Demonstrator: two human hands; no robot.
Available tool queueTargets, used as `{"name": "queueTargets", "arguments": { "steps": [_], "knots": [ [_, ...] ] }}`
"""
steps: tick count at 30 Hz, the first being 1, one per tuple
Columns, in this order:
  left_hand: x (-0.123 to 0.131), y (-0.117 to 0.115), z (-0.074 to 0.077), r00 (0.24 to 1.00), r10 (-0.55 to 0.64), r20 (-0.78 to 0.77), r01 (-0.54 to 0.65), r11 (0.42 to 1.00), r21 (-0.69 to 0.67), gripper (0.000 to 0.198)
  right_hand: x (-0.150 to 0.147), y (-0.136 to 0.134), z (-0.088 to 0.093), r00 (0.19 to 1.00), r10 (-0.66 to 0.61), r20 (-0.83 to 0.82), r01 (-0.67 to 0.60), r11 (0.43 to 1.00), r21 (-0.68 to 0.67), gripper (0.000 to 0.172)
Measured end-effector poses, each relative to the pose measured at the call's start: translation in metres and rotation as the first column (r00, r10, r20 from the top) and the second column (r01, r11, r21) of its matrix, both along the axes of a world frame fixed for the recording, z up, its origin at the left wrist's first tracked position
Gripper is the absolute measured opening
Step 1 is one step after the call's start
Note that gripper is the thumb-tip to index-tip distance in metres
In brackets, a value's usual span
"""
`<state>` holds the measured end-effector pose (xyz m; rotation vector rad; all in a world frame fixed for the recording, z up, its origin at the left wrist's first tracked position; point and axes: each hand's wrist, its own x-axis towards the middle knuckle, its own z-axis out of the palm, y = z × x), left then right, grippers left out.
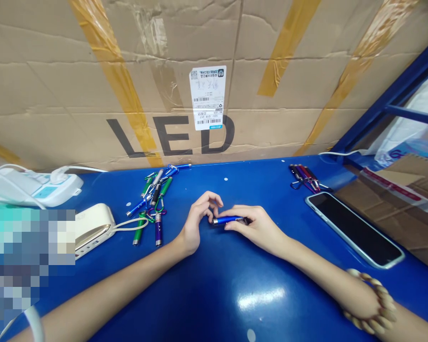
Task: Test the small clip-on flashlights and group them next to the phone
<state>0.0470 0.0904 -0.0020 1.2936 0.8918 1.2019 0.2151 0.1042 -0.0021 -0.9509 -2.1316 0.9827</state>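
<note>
My right hand (pixel 258 225) is closed on a small blue penlight (pixel 225 220), pinching it between thumb and fingers. The penlight lies nearly level, its silver end pointing left; its other end is partly hidden by my fingers. My left hand (pixel 198 223) is beside that silver end, fingers loosely bent and apart, with nothing visible held in them. Whether its fingertips touch the penlight I cannot tell. A loose pile of similar penlights (pixel 156 194) with carabiner clips lies left of my hands, in green, blue, black, silver and purple.
At the back right lies a small group of dark and red penlights (pixel 306 176). A phone (pixel 355 228) rests near a cardboard box (pixel 395 209). To the left are a cream power bank (pixel 96 225) and a white power strip (pixel 64 187). A large carton (pixel 178 90) stands behind the blue table (pixel 214 294).
</note>
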Motion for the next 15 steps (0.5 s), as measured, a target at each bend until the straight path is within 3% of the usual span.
{"name": "queueTargets", "arguments": {
  "steps": [15],
  "knots": [
    [-0.0001, -0.0003, 0.0003, 1.0, 0.008, 0.001, -0.008, 1.0, -0.023, 0.029, -0.0014, -0.0021, 0.0023, 0.997, 0.051, -0.053, -0.049, 0.998, 0.045, 0.031]
  ]
}}
